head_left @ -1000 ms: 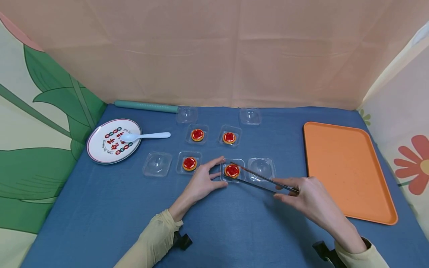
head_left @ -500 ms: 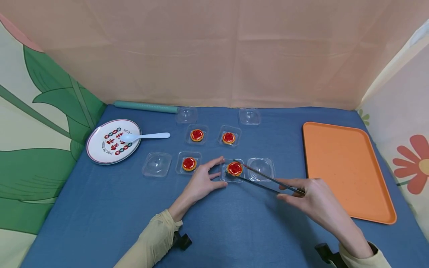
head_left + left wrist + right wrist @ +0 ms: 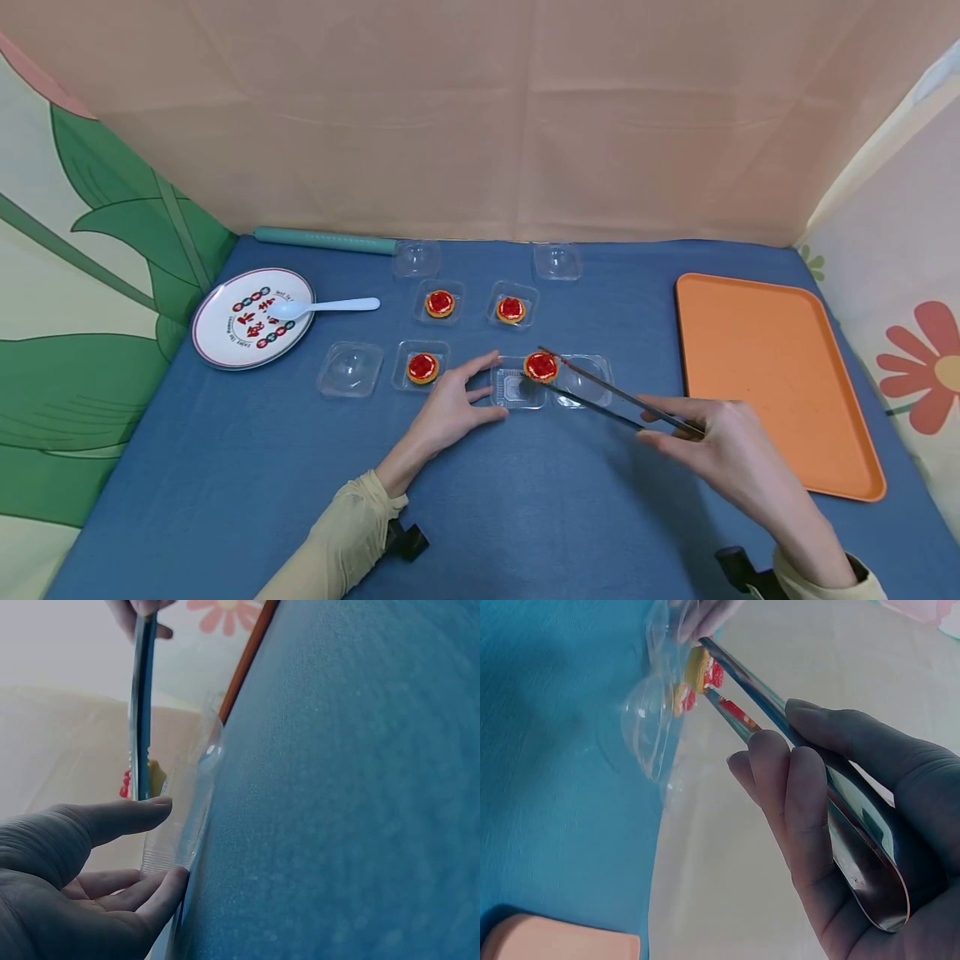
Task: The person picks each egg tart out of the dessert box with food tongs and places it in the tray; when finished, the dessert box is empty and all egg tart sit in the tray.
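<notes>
A person's right hand (image 3: 723,446) curls around metal tongs (image 3: 633,398), their tips drawn narrow on a small red-topped tart (image 3: 541,367), which hangs over the meeting line of a clear plastic base (image 3: 519,406) and its laid-back lid (image 3: 587,388). Left of the pinch, the left hand (image 3: 444,408) lies by the base's edge, thumb and fingers spread wide and nearly straight; the fingertips appear to touch the plastic. The step in hand looks to be lifting the tart out of its container, and the move now seems to call for a steady, level squeeze, firm enough to hold yet light enough not to crush, with height kept above the lid. An orange tray (image 3: 780,383) lies right of the grip, just past the right hand; three more tarts (image 3: 423,367) sit in clear boxes left of the grip and beyond it. One second earlier the tart sat in the base between the tong tips; half a second ago it had edged rightward. Now it has left the base bare, the right hand has drawn farther right, and the left hand looks unmoved
</notes>
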The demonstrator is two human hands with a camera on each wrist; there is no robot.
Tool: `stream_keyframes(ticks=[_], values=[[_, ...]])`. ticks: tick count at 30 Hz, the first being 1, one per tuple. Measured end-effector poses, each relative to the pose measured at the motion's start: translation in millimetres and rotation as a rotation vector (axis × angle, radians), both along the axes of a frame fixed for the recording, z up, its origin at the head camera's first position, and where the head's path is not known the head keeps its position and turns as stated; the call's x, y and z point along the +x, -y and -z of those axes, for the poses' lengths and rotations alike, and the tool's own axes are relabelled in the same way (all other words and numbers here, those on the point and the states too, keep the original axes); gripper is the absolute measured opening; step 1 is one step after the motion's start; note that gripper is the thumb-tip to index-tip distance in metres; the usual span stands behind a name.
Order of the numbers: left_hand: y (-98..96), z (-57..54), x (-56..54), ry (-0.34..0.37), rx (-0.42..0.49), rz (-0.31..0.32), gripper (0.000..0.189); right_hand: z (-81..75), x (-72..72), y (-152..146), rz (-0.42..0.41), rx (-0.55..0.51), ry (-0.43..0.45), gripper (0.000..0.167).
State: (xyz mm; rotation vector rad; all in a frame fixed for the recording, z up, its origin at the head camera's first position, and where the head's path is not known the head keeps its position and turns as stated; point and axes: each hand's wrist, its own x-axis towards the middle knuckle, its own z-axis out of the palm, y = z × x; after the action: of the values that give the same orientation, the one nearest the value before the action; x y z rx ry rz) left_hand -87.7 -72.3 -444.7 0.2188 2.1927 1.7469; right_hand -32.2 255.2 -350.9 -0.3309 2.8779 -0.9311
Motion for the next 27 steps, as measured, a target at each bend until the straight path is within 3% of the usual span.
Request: stream_keyframes(ticks=[5, 15, 27], values=[[-0.1, 0.2, -0.3, 0.001, 0.003, -0.002, 0.083, -0.4, 1.2, -6, 0.042, 0.003, 0.027, 0.044], [-0.6, -0.4, -0.2, 0.012, -0.002, -0.010, 0.083, -0.4, 4.3, -24, 0.098, 0.023, -0.046, 0.042], [-0.3, 0.0, 0.3, 0.025, 0.007, -0.011, 0.083, 2.7, 12.4, -51, 0.212, 0.015, 0.019, 0.048]])
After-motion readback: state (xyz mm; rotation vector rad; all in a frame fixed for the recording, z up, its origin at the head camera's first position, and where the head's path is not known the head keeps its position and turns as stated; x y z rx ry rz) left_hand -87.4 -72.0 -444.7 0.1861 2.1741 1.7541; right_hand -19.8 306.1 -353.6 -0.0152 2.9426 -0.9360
